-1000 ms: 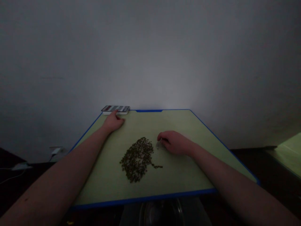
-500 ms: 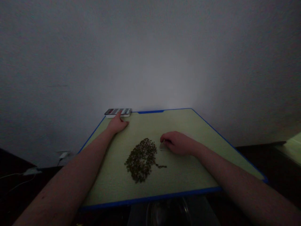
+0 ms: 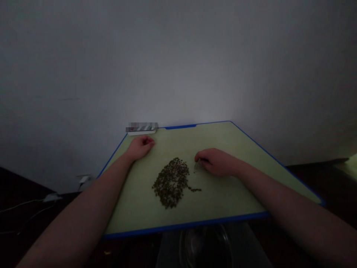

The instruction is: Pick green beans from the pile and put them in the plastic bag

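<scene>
A loose pile of small dark seed-like pieces (image 3: 167, 180) lies on the pale yellow board, with a short trail of them toward the right. My right hand (image 3: 216, 162) is closed around what look like thin tweezers (image 3: 197, 164), their tips pointing down at the board just right of the pile. A tiny dark speck lies by the tips. My left hand (image 3: 139, 146) rests farther back, fingers curled in and thumb close to them, with nothing visible in it. Just beyond it, a phone-like device (image 3: 142, 131) with a partly blurred screen sits at the board's back left corner.
The blue-edged board (image 3: 223, 203) stands against a grey wall (image 3: 178, 67). A round shiny vessel (image 3: 206, 247) is below its front edge. White cables and a plug (image 3: 85, 179) are at the lower left. The room is dim.
My left hand has drawn back from the device's screen, and its pointing finger has curled in. My right hand keeps the tweezers near the pile. The view has tilted slightly.
</scene>
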A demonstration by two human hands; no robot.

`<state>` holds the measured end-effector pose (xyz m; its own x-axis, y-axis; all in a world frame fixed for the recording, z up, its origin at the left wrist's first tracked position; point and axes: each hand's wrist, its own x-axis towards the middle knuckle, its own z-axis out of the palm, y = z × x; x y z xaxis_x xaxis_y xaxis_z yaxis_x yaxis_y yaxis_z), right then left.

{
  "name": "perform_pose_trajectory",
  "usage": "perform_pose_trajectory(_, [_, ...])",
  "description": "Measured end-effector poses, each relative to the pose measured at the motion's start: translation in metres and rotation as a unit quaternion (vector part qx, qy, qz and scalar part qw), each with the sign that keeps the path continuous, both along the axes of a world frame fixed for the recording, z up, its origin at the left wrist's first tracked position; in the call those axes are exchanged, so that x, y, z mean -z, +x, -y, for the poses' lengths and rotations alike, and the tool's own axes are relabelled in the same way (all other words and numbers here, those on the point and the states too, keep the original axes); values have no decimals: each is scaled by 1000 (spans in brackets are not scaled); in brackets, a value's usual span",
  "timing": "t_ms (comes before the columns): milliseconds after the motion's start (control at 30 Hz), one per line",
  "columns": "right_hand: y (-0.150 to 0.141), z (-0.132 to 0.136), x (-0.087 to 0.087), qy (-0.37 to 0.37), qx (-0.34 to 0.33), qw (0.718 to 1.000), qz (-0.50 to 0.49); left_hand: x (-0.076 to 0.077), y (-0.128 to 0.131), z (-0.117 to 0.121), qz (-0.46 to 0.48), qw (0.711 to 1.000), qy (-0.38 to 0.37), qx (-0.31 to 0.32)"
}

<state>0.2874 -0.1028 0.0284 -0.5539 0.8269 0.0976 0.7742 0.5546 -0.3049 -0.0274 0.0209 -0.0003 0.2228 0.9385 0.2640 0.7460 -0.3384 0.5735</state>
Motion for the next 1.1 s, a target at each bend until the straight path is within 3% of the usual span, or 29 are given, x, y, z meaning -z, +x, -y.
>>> perform_pose_trajectory(200, [-2,-1,2,-3,3,1000,1,-1,22,12,0,996,-16,90])
perform_pose_trajectory(900, [-14,5,2,-31,-62,997,-19,5,23,5,-2,994,-35,99])
perform_pose_trajectory(1100, [-13,1,2,-11,-18,999,-30,2,24,7,3,994,-47,101])
